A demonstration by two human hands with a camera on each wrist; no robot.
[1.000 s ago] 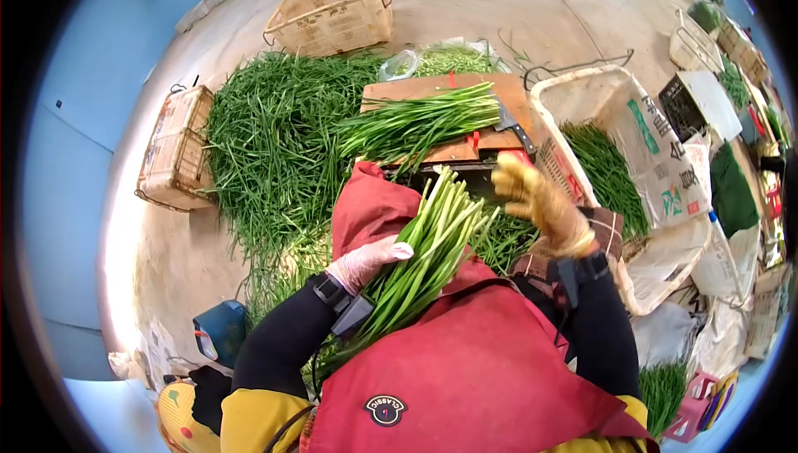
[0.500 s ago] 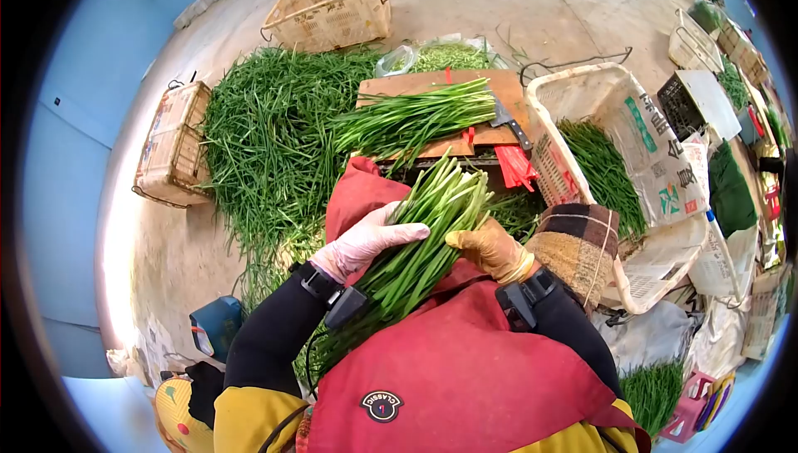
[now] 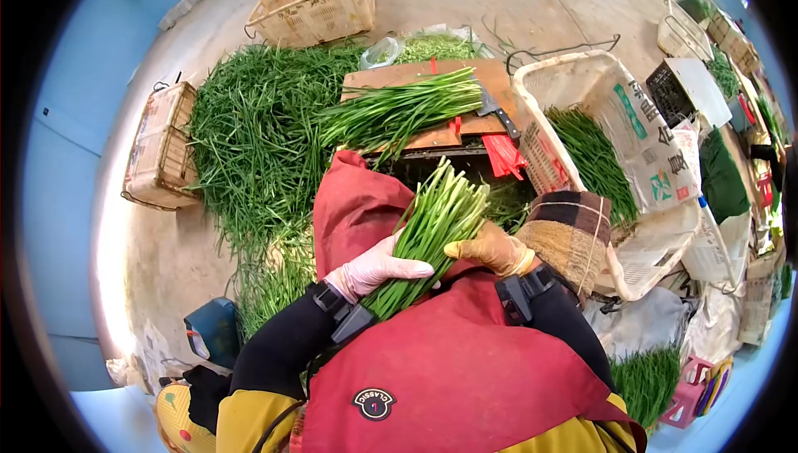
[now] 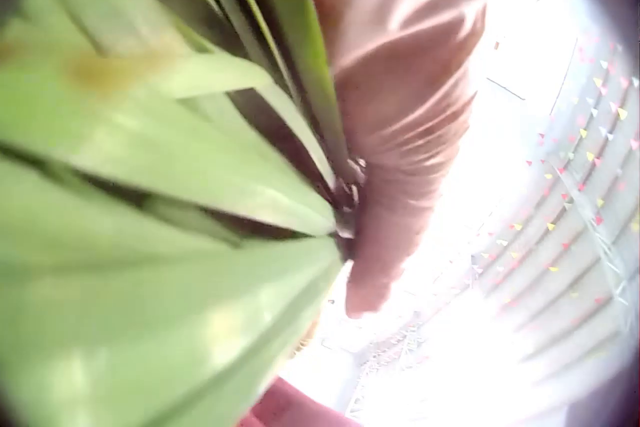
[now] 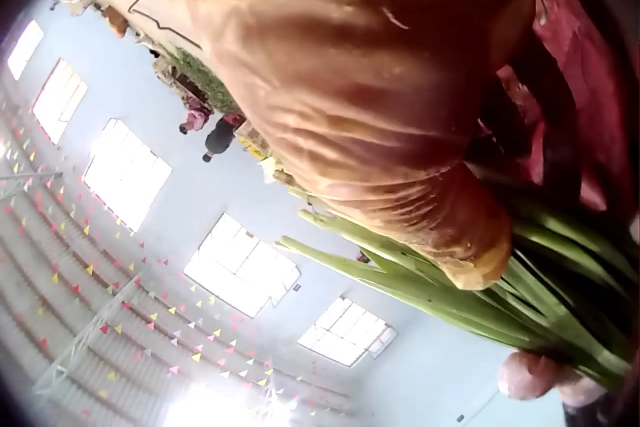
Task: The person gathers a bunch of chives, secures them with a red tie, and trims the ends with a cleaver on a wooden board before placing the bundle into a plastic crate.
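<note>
A bunch of long green stalks (image 3: 428,233), pale at the upper ends, lies slanted over the red apron between both hands. The left hand (image 3: 374,268), in a whitish glove, grips it from the left, thumb across the front. On its right side the right hand (image 3: 495,250), in a yellowish glove, holds it with the thumb over the stalks; the undersides of both hands are hidden. Broad leaves (image 4: 150,207) fill much of the left wrist view beside the gloved left hand (image 4: 410,117). In the right wrist view the right thumb presses the stalks (image 5: 480,297).
Another bunch (image 3: 416,108) lies on a wooden board (image 3: 374,77) beside a knife (image 3: 499,112) and red strips (image 3: 503,156). A large leafy heap (image 3: 258,129) spreads left. A crate (image 3: 544,154) with stalks stands right; further crates (image 3: 324,8) stand behind and left (image 3: 164,150).
The right hand has come down from its raised position beside the board and now holds the bunch's right side. The bunch stands more upright, its leafy lower end less visible.
</note>
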